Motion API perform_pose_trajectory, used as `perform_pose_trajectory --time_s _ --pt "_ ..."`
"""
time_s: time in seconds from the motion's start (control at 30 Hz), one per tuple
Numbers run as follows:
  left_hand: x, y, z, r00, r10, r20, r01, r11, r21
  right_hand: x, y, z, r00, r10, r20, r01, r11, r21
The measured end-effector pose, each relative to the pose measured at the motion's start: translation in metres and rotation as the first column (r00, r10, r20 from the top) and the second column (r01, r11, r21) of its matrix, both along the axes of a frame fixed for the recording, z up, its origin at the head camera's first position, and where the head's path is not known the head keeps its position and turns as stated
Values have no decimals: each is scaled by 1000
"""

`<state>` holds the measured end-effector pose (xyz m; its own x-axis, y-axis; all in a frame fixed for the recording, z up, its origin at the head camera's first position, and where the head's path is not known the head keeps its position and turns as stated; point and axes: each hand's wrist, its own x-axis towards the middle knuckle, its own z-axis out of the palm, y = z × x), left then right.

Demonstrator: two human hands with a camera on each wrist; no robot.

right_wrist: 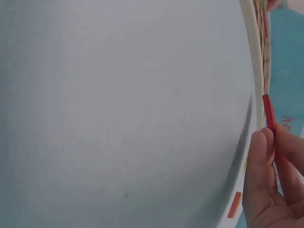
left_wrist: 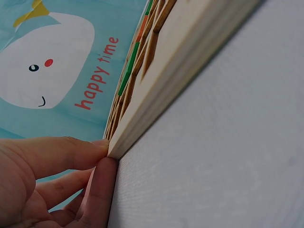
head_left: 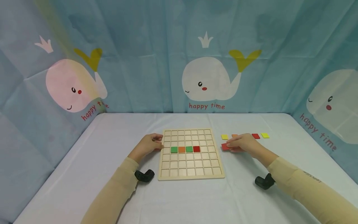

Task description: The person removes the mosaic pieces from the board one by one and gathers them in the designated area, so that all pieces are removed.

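Note:
A square wooden grid board (head_left: 191, 172) lies on the table, with a row of coloured tiles across its middle: a green tile (head_left: 174, 150), an orange tile (head_left: 181, 150), another green tile (head_left: 189, 149) and a dark red tile (head_left: 196, 149). At the board's left edge, my left hand (head_left: 147, 145) pinches the rim between thumb and fingers, as the left wrist view shows closely. My right hand (head_left: 244, 143) holds a red square tile (right_wrist: 269, 111) by its edge, just off the board's right side. Its fingertips cover part of that tile.
Behind the right hand, loose tiles lie in a line: a yellow tile (head_left: 224, 137), a partly hidden orange tile (head_left: 234, 135), a red tile (head_left: 255, 136) and a second yellow tile (head_left: 265, 135). A white cloth (head_left: 179, 202) covers the table; a blue whale-print curtain (head_left: 156, 62) hangs behind.

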<state>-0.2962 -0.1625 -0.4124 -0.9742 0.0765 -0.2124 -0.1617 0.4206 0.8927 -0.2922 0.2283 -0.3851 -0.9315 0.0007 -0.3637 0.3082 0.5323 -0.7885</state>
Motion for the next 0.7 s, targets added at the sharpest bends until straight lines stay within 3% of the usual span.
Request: perform_pose_trajectory --time_s 0.5,0.7 --pt "1 1 0 1000 0 2 0 1000 -17 -5 7 -3 998 -53 19 53 998 -17" --pt "1 0 0 1000 -10 -1 10 1000 -12 -8 8 -3 999 -37 18 38 998 -42"
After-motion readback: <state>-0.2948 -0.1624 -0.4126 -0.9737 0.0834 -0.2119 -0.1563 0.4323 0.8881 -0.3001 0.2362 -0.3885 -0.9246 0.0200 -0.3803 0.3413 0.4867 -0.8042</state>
